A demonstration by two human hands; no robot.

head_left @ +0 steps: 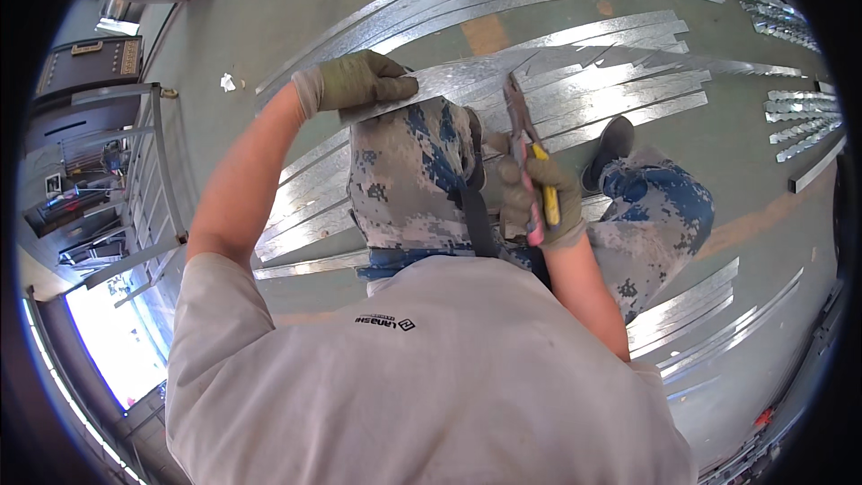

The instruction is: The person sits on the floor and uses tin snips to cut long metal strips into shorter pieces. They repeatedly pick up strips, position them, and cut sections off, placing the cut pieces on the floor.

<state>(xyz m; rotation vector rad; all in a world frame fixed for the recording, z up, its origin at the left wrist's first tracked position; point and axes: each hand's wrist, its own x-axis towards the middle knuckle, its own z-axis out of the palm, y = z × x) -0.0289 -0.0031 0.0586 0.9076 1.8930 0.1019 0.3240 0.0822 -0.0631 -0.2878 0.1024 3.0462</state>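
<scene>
Over the knee, the gloved left hand (359,81) pinches the near edge of a long galvanized metal strip (539,67) while the gloved right hand (541,202) grips tin snips (530,157), blades at the strip.

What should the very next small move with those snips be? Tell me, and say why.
Probably close the snips to bite further along the metal strip. The right hand grips the yellow and pink handles with the blades at the strip's edge, and the gloved left hand pins the strip down over the knee, so it looks steadied for a cut.
</scene>
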